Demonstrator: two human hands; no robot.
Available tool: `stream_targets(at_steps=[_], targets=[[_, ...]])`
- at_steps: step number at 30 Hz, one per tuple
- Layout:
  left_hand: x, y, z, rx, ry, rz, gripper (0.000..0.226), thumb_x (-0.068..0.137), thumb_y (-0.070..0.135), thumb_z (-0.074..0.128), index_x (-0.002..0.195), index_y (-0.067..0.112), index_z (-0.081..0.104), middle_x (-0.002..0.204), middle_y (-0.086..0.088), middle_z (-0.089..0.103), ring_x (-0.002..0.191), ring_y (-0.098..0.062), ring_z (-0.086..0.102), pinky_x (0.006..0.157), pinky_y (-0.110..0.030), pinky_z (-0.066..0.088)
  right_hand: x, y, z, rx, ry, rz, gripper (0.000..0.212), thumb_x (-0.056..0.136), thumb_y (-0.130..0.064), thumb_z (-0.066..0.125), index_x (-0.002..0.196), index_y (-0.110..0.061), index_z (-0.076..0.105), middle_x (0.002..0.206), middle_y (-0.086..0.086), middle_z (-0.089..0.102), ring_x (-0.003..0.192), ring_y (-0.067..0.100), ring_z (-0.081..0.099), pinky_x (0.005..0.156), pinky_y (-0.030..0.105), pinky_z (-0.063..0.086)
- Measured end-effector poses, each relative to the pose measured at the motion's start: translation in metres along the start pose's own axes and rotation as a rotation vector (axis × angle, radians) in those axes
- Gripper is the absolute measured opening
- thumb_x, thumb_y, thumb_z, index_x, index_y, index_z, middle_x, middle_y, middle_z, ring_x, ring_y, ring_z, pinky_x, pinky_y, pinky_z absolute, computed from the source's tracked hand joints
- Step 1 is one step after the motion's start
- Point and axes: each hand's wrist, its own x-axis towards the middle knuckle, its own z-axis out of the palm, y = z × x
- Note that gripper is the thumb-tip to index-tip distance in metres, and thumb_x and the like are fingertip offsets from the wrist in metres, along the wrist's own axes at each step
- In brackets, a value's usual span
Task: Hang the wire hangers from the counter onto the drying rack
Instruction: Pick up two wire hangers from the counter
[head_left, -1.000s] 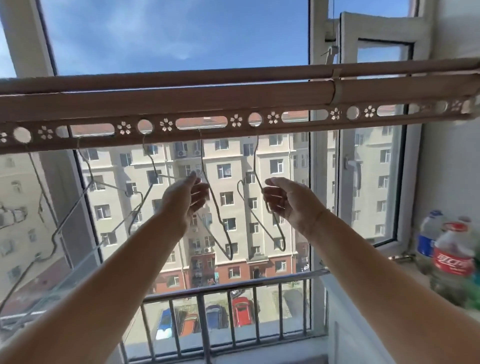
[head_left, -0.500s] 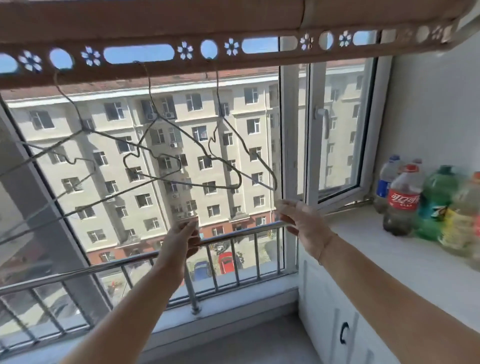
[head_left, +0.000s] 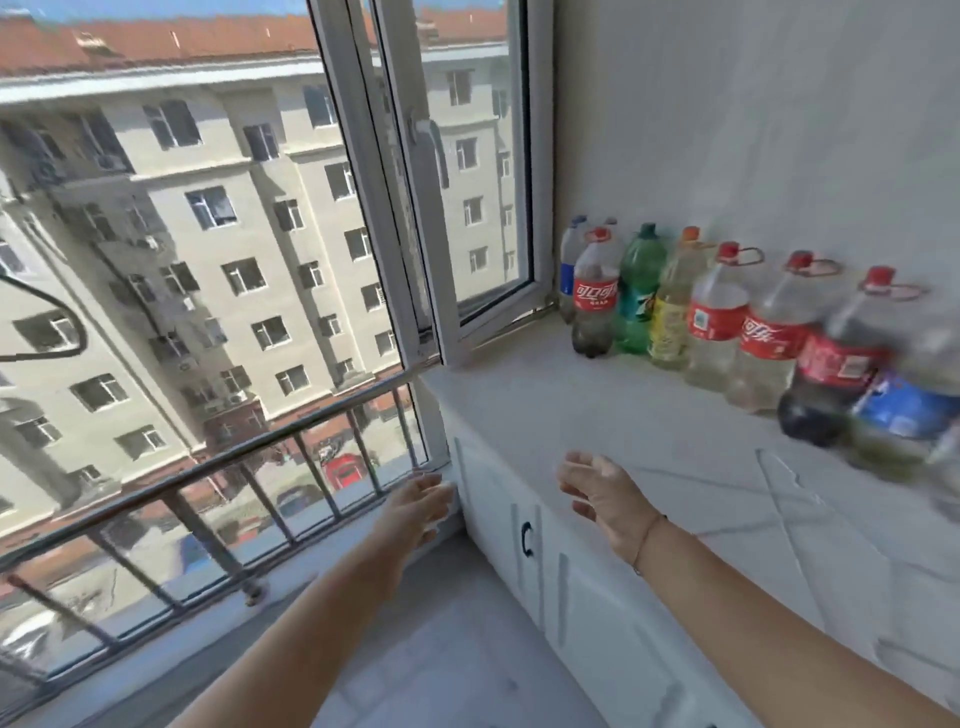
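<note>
Reaching: left hand (head_left: 421, 506) and right hand (head_left: 597, 493) are both stretched forward, low, by the near corner of the counter (head_left: 545, 410). The right hand is over the counter's edge; the left is just off it, toward the window.
Hands: both empty, fingers spread and loose, gripping nothing.
Change: a second ago both hands were up at the drying rack among the hooked hangers. Half a second ago they had let go and were dropping. The view has since swung down and right.
Drying rack: out of view now. One dark wire loop of a hung hanger (head_left: 82, 335) shows at the left edge.
Meaning: judged as one batch hung and released, with the hands returning for more.
Hangers to fetch: faint thin crossing lines on the counter (head_left: 769, 462), right of the right hand, look like wire hangers. They are too pale to count.
Containers: a row of bottles (head_left: 717, 322) stands along the wall on the counter.
Contents: the near-window cola bottle (head_left: 595, 296) holds only a dark remnant. The green bottle (head_left: 641, 291) is unclear. The red-capped jugs look clear or pale. The nearest bottles are blurred.
</note>
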Motion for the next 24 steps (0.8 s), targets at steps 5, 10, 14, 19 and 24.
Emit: stream_targets(at_steps=[5,10,14,19,24], targets=[[0.024,-0.016,0.068,0.084,-0.144,-0.070,0.071,0.066,0.043,0.069,0.128,0.015,0.049,0.120,-0.003,0.059,0.113,-0.017,0.053,0.093,-0.032,0.038,-0.009,0.036,-0.085,0.014,0.149,0.085,0.032,0.085,-0.019,0.063,0.114,-0.016,0.051,0.099,0.001,0.056,0.086,0.012,0.054,0.071,0.024,0.040],[0.046,-0.027,0.139,0.159,-0.226,-0.111,0.072,0.068,0.041,0.068,0.131,0.015,0.048,0.126,-0.005,0.058,0.114,-0.018,0.053,0.092,-0.030,0.037,-0.022,0.066,-0.176,0.047,0.319,0.147,0.032,0.087,-0.014,0.061,0.117,-0.014,0.051,0.096,0.002,0.056,0.078,0.010,0.053,0.066,0.024,0.038],[0.069,-0.041,0.192,0.198,-0.284,-0.117,0.052,0.082,0.036,0.068,0.128,0.018,0.051,0.128,-0.002,0.058,0.118,-0.018,0.052,0.092,-0.031,0.038,-0.032,0.080,-0.241,0.094,0.459,0.176,0.028,0.086,-0.011,0.061,0.112,-0.012,0.053,0.080,0.003,0.055,0.071,0.012,0.048,0.063,0.025,0.036],[0.087,-0.053,0.245,0.342,-0.338,-0.073,0.041,0.089,0.029,0.060,0.127,0.016,0.052,0.122,-0.001,0.059,0.111,-0.015,0.054,0.089,-0.028,0.038,-0.042,0.095,-0.301,0.158,0.613,0.189,0.028,0.085,-0.008,0.060,0.112,-0.009,0.054,0.072,0.004,0.051,0.068,0.014,0.046,0.062,0.026,0.036],[0.115,-0.067,0.268,0.530,-0.376,-0.008,0.036,0.089,0.026,0.061,0.122,0.014,0.055,0.113,0.002,0.058,0.097,-0.008,0.054,0.068,-0.011,0.038,-0.058,0.110,-0.325,0.227,0.681,0.241,0.022,0.083,-0.004,0.059,0.104,0.002,0.055,0.070,0.004,0.044,0.061,0.013,0.039,0.057,0.024,0.032]])
